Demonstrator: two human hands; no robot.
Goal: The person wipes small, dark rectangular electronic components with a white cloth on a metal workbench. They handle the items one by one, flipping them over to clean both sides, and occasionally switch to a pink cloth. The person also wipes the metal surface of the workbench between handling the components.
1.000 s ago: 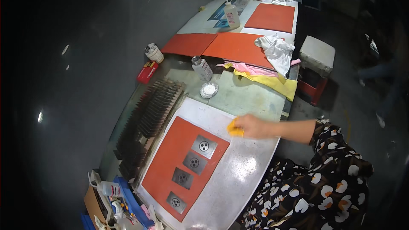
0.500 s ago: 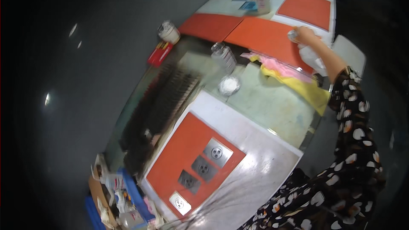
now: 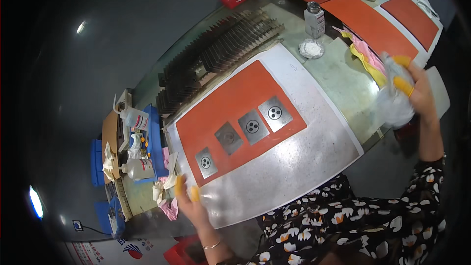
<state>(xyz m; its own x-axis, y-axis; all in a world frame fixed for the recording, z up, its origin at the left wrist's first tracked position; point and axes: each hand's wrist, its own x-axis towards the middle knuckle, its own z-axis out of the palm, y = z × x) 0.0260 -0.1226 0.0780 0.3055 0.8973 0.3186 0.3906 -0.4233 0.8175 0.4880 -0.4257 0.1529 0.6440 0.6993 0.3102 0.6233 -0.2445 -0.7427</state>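
My right hand (image 3: 422,93), with yellow finger cots, is closed on a blurred grey-white bundle (image 3: 395,108) that looks like wadded cloth or plastic, held over the table's right edge. My left hand (image 3: 192,207), also in yellow finger cots, is at the near left with its fingers apart and nothing in them, close to crumpled white and pink cloths (image 3: 169,208). Between the hands an orange mat (image 3: 221,113) lies on a white sheet (image 3: 294,167). A row of several square metal plates (image 3: 252,126), each with a dark round mark, rests on the mat.
Behind the mat stands a rack of thin dark plates (image 3: 221,54). A capped bottle (image 3: 314,22), a foil dish of white stuff (image 3: 311,48) and pink and yellow cloths (image 3: 365,56) are at the back right. A blue tray (image 3: 156,142) with bottles is at the left.
The view has turned and shifted left. My right hand has come back from the far orange mat, with the grey-white bundle. My left hand has come into view at the near left.
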